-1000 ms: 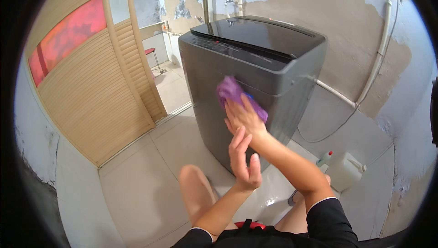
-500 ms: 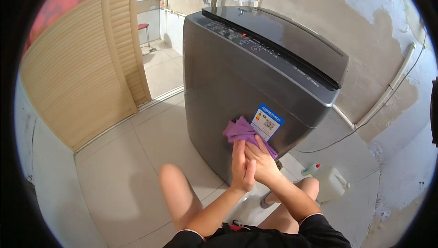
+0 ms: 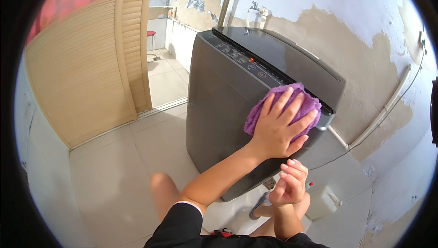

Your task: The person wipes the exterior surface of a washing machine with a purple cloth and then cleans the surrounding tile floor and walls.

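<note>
Right of centre, the cloth (image 3: 304, 110), slanted lengthwise up-right, is pressed to the washer (image 3: 219, 97)'s front edge by the left hand (image 3: 276, 131)'s wide-spread grip; the right hand (image 3: 292, 183) is half-curled; floor (image 3: 105, 175) is seen lower left.

Two hands (image 3: 276, 131) (image 3: 290, 186), one cloth (image 3: 305, 110), one washing machine (image 3: 223, 97), one stool (image 3: 151, 33), one jug (image 3: 321, 204)

There's a slatted door (image 3: 82, 79) on the left, a red stool (image 3: 151, 33) past it, a wall tap (image 3: 255, 7) and some pale jug (image 3: 320, 203).
</note>
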A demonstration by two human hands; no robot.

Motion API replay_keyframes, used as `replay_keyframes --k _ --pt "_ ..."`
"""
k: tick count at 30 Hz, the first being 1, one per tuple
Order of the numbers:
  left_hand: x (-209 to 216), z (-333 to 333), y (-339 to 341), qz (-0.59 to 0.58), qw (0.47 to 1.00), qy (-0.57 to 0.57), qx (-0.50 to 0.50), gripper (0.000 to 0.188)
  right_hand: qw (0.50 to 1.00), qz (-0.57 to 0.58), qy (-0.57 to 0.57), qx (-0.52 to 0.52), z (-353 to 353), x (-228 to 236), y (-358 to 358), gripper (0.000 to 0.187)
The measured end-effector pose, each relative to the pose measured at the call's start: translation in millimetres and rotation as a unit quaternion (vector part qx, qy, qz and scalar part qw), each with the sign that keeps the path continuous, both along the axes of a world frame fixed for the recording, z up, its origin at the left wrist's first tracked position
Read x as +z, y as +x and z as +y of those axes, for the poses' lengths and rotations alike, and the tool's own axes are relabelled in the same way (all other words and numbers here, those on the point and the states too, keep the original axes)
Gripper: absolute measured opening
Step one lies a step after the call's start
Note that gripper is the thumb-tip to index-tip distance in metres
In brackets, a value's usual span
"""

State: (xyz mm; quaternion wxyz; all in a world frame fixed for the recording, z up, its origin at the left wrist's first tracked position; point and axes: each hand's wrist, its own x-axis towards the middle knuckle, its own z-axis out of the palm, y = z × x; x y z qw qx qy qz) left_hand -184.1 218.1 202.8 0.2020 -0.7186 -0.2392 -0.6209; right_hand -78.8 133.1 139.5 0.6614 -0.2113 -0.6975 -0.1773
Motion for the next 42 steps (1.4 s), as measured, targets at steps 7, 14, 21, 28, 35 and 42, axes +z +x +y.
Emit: replay_keyframes --k 7,14,21,28,35,42 --pt "-64 87 -81 -0.261 0.962 -0.073 0.046 0.051 0.999 -0.027 -0.041 0.022 28 -21 -27 0.019" --pt "-211 159 -151 -0.520 0.798 -0.301 -0.038 0.049 0.994 -0.009 -0.094 0.056 50 -31 -67 0.017" --pt "-116 53 -34 -0.311 0.929 -0.187 0.071 0.053 0.992 0.016 -0.087 0.092 62 -27 -68 0.015" --pt "-10 125 -126 -0.238 0.965 -0.064 0.089 0.043 0.991 0.019 -0.070 0.117 74 -26 -92 0.016" --pt "-132 250 -221 -0.445 0.840 -0.310 0.006 0.040 0.994 -0.054 -0.097 0.018 59 -50 -69 0.011" --pt "-326 205 -178 -0.560 0.748 -0.357 -0.011 0.052 0.970 -0.217 -0.068 -0.082 62 -87 -43 0.015"
